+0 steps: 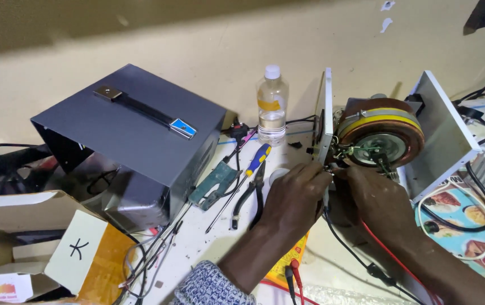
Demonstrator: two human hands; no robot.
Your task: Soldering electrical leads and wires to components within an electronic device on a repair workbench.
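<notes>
While both hands [336, 195] pinch wiring (fingertips hidden), the toroidal coil [379, 133] sits just beyond them.

The boxy sheet-metal cover [135, 133] is dark grey with a black strap handle; the round wound coil [379, 133] shows brown, yellow and copper bands; the screwdriver [258, 160] has a blue and yellow grip; the clear plastic bottle [272, 104] has a white cap and a yellow label

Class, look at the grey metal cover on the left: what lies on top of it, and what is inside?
On top of the grey metal cover lies a black strap handle with metal end plates. Its open side shows only dark space; the inside cannot be made out.
</notes>
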